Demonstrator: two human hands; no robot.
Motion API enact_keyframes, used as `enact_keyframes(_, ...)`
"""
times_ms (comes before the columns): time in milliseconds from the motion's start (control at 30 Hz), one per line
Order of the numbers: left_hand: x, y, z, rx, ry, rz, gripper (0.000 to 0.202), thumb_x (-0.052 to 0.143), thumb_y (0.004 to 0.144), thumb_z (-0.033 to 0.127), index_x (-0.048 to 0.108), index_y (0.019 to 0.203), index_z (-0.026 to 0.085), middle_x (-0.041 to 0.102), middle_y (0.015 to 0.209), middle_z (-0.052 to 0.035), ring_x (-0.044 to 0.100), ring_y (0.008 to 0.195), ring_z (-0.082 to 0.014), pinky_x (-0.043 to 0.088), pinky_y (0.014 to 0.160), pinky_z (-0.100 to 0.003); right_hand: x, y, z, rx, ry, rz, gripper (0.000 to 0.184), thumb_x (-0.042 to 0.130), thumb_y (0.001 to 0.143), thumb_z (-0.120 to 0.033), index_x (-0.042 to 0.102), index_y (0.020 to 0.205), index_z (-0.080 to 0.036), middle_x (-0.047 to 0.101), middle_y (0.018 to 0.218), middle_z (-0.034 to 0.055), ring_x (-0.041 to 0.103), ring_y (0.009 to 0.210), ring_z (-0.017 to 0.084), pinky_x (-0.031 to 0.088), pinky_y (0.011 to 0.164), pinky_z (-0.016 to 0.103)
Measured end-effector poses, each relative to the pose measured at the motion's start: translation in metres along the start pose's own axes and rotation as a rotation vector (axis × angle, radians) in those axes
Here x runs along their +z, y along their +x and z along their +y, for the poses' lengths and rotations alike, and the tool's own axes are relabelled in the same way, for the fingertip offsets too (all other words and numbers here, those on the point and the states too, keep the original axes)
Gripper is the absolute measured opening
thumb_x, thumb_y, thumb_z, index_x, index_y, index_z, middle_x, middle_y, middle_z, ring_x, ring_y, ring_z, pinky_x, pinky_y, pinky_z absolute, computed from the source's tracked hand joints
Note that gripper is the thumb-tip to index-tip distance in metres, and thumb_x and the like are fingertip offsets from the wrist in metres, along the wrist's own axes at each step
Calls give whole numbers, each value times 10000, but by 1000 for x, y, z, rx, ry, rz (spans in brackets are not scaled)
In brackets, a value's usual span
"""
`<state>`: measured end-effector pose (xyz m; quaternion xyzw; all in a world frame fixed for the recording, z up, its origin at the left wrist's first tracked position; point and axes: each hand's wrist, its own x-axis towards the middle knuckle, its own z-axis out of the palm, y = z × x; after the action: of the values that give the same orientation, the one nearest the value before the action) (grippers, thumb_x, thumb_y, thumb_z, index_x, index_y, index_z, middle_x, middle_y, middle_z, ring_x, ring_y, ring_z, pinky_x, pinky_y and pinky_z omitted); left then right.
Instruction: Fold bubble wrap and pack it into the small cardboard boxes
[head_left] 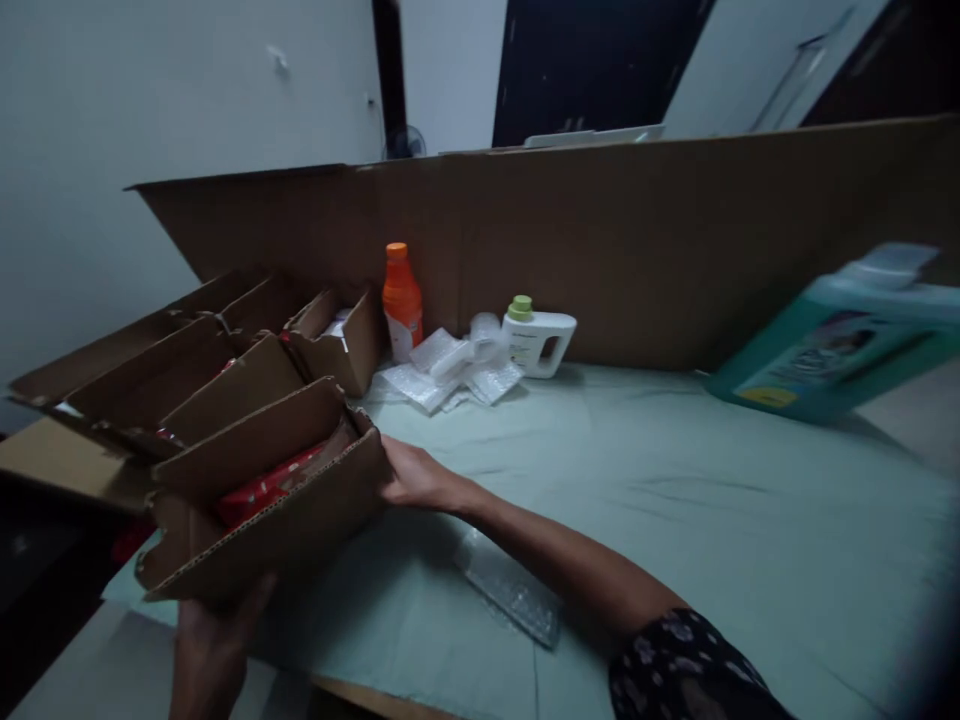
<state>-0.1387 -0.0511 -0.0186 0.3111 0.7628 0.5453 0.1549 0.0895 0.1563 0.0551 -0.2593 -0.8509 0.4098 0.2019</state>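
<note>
An open cardboard box [285, 520] with its flaps up sits at the front left of the table, with something red [262, 487] inside. My right hand [412, 478] grips the box's right end, fingers hidden behind the cardboard. My left hand [217, 640] holds the box from below at its near corner, fingers curled under it. The box seems tilted and partly off the table edge.
More open cardboard boxes [172, 370] stand behind it at the left. An orange bottle [401, 300], bubble wrap [450, 370] and a white jug [536, 340] stand by a cardboard wall [637, 240]. A teal detergent jug [832, 345] sits at the right. A bubble-wrap strip [514, 590] lies under my forearm.
</note>
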Motion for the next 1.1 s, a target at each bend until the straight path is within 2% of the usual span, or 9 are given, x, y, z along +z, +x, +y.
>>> enact_keyframes(133,54,-16,25,64,-107,-112,795,805,649,510,509,1308,178,691,1115,-105,658,1078,-324,548,954,-472,-35,-21,22,108,11,144,428,693,681,-198,667,1108,-174,735,1057,54,679,950,247,532,823,326)
enact_keyframes(300,144,-20,78,116,-213,-451,756,790,656,451,495,1296,176,672,1172,-125,667,1052,-286,560,915,-404,-98,-110,58,265,28,340,283,606,707,-238,684,961,-141,725,876,55,667,798,216,546,707,308)
enact_keyframes(367,175,-21,97,197,-259,-586,734,777,651,410,504,1290,171,660,1211,-128,647,1103,-293,545,951,-407,-107,-155,63,324,10,424,283,574,730,-269,677,962,-143,709,801,54,651,725,209,546,660,311)
enact_keyframes(467,205,-28,113,255,-283,-736,649,754,654,363,548,1240,174,668,1206,-115,627,1140,-303,525,981,-419,-96,-217,64,377,-27,587,347,581,744,-302,662,1053,-166,721,841,62,647,680,198,552,625,302)
enact_keyframes(567,215,-40,114,208,-284,-780,658,755,636,382,554,1220,157,679,1177,-117,636,1110,-307,530,957,-423,-71,-255,63,376,-58,740,436,592,774,-322,622,1187,-187,724,1075,98,679,774,199,574,686,299)
enact_keyframes(667,217,-47,110,155,-273,-748,653,739,636,425,547,1193,145,688,1133,-116,655,1043,-295,540,909,-411,-59,-258,66,369,-38,783,476,599,791,-321,582,1248,-189,702,1156,112,686,822,207,589,736,325)
enact_keyframes(900,231,-35,114,188,-280,-674,658,725,644,445,520,1196,150,667,1191,-126,634,1102,-301,516,947,-412,-78,-225,80,334,68,721,548,601,823,-308,510,1351,-191,645,1287,135,688,981,248,590,819,373)
enact_keyframes(1000,229,-34,113,186,-260,-715,704,725,660,445,497,1251,139,657,1214,-141,634,1111,-307,514,958,-427,-70,-236,87,337,61,692,619,583,850,-299,435,1445,-214,617,1348,139,680,1038,256,579,882,417)
enact_keyframes(1100,210,-43,101,223,-181,-716,739,701,723,404,445,1372,159,592,1352,-156,567,1256,-314,447,1070,-459,-53,-261,88,352,-58,652,591,575,890,-315,438,1457,-221,618,1351,140,629,1176,279,531,990,467)
